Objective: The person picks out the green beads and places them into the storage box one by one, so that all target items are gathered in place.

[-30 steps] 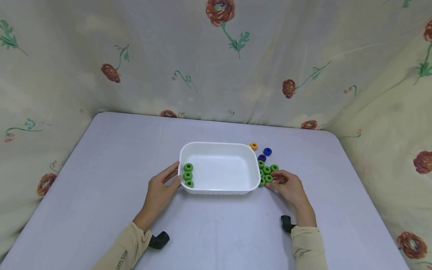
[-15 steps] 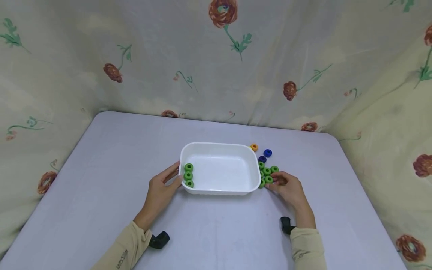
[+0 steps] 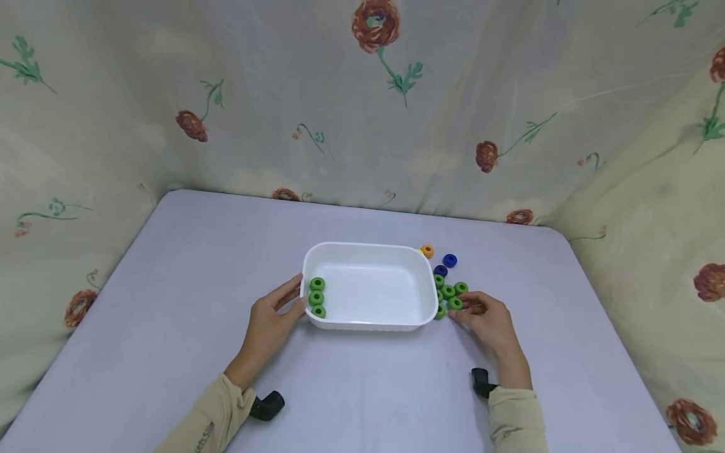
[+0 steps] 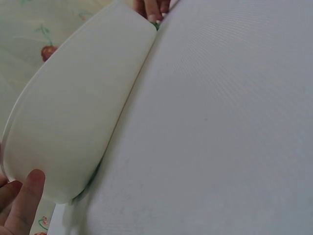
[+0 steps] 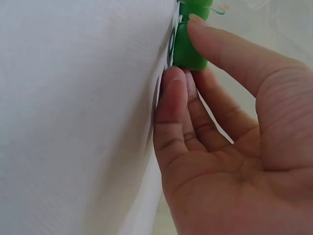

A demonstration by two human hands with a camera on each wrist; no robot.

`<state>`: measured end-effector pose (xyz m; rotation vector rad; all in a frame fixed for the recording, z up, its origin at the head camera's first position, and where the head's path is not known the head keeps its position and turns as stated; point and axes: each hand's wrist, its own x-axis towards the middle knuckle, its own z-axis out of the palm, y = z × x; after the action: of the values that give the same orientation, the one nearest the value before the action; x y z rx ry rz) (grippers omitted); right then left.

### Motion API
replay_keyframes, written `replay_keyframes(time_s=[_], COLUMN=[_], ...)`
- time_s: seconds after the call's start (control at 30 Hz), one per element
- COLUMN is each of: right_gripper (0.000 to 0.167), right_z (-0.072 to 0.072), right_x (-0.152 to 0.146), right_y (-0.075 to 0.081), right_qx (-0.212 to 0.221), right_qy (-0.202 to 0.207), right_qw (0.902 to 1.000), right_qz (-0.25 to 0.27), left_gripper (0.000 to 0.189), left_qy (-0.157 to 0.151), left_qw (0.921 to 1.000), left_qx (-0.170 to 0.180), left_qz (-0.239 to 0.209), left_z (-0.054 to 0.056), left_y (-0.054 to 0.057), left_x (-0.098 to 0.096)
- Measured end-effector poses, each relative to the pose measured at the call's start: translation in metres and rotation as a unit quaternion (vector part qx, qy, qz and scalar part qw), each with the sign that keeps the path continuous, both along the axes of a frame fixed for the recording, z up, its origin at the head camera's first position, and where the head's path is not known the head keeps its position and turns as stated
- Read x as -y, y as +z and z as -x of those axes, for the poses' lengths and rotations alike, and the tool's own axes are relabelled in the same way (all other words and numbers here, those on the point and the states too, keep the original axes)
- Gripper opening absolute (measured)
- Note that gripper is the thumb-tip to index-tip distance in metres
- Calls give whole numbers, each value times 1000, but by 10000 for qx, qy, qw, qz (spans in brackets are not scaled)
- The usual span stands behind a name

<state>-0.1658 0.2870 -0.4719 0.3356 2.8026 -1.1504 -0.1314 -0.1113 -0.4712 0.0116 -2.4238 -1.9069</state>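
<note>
In the head view, a white rectangular tray (image 3: 376,326) stands mid-table, with three green beads (image 3: 316,298) in a row along its inner left side. The fingers and thumb of my left hand (image 3: 270,325) rest against the tray's left end from outside; the left wrist view has the thumb (image 4: 30,198) on the outer wall. Beside the right end, my right hand (image 3: 488,321) pinches a green bead (image 3: 455,303). The right wrist view shows the thumb on this bead (image 5: 188,51) and the fingertips at its other side. Several more green beads (image 3: 448,291) lie close by, some partly hidden by the tray.
Two blue beads (image 3: 450,260) and an orange bead (image 3: 427,251) lie beyond the green ones. A yellow one (image 3: 421,251) barely shows behind the tray's rim. Floral cloth (image 3: 340,126) hangs behind the pale table (image 3: 362,390). Black wrist mounts (image 3: 267,406) sit at both cuffs.
The pinched green bead has shifted slightly right, away from its neighbours, along with my right hand. My left hand stays at the tray. The head view has tilted a little.
</note>
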Motion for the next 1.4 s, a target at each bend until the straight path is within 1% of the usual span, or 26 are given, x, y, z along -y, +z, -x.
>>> replay_keyframes(time_s=[0.33, 0.43, 0.57, 0.77, 0.87, 0.97, 1.17, 1.4], right_gripper=[47, 47, 46, 43, 40, 40, 39, 38], right_z=[-1, -2, -4, -5, -5, -4, -3, 0], right_x=[-2, 0, 2, 11, 18, 28, 48, 76], right_y=[5, 9, 16, 29, 36, 45, 58, 61], right_qx=[-211, -178, -296, -731, -1000, -1157, -1177, -1257], right_qy=[-230, -284, -265, -79, 62, 205, 429, 852], right_qw=[9995, 9994, 9992, 9971, 9948, 9929, 9919, 9884], right_qz=[78, 74, -3, -198, -168, -170, -230, -34], left_gripper=[51, 51, 50, 49, 50, 50, 50, 51], left_qy=[-7, -16, -46, -65, -65, -28, -43, 10], left_qw=[10000, 10000, 10000, 10000, 10000, 10000, 10000, 10000], left_qx=[1, 5, -21, -35, -30, 0, -5, 12], left_qz=[-42, -39, -48, -45, -19, 40, -44, -18], left_z=[0, 0, 0, 1, 1, 1, 2, 1], left_y=[0, 1, 1, 2, 2, 2, 2, 1], left_x=[-1, 0, 0, 0, 1, 1, 0, -1])
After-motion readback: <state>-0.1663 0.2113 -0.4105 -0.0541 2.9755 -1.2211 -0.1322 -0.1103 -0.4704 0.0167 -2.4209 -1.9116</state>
